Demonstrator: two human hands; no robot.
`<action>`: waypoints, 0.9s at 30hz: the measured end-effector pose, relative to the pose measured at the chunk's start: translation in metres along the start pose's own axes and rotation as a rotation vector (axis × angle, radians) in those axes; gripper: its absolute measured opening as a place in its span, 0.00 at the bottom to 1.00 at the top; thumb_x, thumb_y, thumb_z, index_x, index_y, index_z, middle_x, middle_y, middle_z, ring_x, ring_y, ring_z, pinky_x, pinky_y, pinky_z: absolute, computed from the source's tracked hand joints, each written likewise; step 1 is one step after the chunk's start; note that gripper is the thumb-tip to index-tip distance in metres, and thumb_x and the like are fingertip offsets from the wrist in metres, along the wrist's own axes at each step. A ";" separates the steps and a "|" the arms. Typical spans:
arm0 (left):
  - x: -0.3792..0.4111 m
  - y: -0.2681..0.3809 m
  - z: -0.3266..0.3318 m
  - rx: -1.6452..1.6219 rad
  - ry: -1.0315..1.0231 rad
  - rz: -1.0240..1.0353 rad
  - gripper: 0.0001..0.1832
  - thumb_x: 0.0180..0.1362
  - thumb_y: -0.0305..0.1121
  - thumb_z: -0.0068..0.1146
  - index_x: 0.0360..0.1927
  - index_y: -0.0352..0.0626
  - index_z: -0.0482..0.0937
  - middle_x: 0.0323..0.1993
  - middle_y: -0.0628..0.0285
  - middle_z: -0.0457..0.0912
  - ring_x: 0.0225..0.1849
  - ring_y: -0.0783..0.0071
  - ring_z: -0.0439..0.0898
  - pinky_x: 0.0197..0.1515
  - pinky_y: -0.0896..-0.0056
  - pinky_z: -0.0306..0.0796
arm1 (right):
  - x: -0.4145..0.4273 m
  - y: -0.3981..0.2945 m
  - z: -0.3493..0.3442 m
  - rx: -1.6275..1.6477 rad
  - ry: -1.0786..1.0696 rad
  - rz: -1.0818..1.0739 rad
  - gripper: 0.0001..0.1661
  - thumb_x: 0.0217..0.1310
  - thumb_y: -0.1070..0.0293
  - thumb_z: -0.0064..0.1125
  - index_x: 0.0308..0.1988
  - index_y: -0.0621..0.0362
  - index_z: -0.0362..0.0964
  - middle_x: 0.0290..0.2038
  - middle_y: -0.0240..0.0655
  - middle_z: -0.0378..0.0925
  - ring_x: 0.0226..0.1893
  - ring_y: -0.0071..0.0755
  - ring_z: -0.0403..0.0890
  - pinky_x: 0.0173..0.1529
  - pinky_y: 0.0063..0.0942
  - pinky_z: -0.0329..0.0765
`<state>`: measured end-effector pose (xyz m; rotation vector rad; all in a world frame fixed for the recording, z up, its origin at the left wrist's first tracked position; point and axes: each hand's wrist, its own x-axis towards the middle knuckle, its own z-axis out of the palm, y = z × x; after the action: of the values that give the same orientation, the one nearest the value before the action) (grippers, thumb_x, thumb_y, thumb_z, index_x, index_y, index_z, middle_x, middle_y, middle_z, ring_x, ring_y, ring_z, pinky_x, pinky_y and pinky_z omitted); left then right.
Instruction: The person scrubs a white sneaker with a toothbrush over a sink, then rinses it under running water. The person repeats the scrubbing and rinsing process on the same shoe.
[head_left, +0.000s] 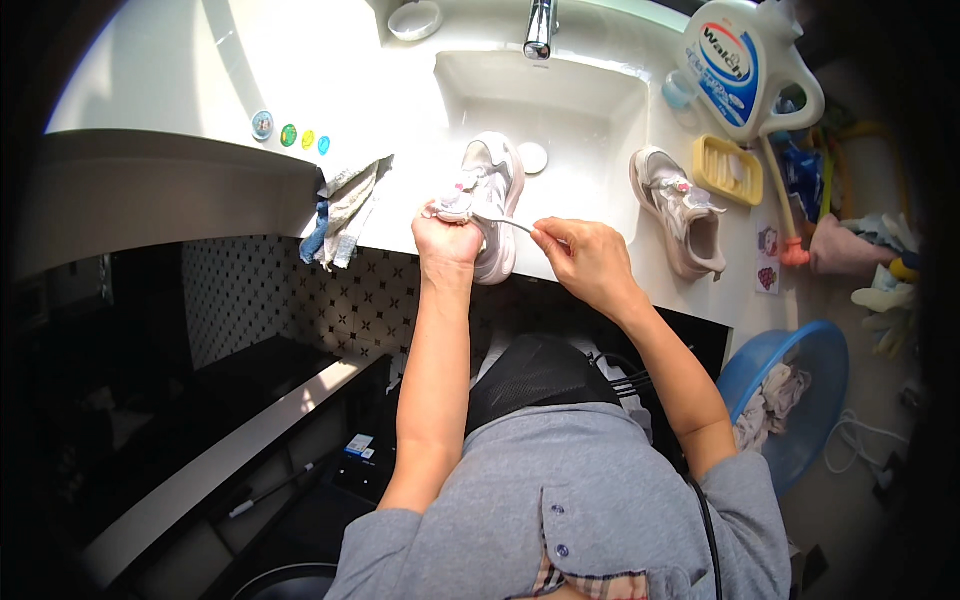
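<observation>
Over the sink's front edge, my left hand holds a pale pink and white sports shoe by the strap area at its side. The toe points towards the tap, and a small pink ornament sits on the upper. My right hand pinches the end of a thin, pale, curved strip that reaches to the shoe. Whether this is a strap or a tool's handle, I cannot tell. To the right, the matching shoe rests on the counter beside the basin.
A white sink lies under a chrome tap. On the right are a Walch detergent jug, a yellow soap dish and a blue basin holding cloth. Cloths hang over the left counter edge.
</observation>
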<state>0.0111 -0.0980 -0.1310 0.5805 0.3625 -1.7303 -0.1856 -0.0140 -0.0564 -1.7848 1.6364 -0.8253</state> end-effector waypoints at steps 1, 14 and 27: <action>0.008 0.007 -0.020 -0.066 -0.056 -0.029 0.17 0.67 0.27 0.31 0.48 0.24 0.69 0.46 0.44 0.75 0.47 0.56 0.77 0.56 0.54 0.75 | 0.003 -0.004 0.003 -0.024 0.016 -0.024 0.10 0.62 0.62 0.58 0.34 0.55 0.82 0.26 0.40 0.81 0.28 0.47 0.82 0.33 0.39 0.76; -0.004 -0.004 0.010 -0.040 -0.009 -0.044 0.17 0.63 0.25 0.31 0.47 0.23 0.69 0.43 0.44 0.74 0.44 0.57 0.77 0.52 0.54 0.76 | -0.023 -0.003 0.037 0.047 0.193 -0.006 0.07 0.63 0.66 0.59 0.36 0.55 0.79 0.25 0.39 0.80 0.24 0.46 0.81 0.28 0.38 0.75; -0.005 -0.007 0.011 0.110 0.156 0.180 0.24 0.68 0.31 0.29 0.59 0.21 0.65 0.60 0.36 0.69 0.63 0.45 0.69 0.67 0.43 0.64 | -0.025 -0.007 0.040 0.013 0.243 -0.034 0.07 0.63 0.65 0.59 0.37 0.55 0.80 0.23 0.37 0.78 0.21 0.45 0.80 0.26 0.36 0.74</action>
<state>0.0034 -0.0986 -0.1195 0.8068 0.3162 -1.5430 -0.1522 0.0117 -0.0781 -1.7631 1.7502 -1.1021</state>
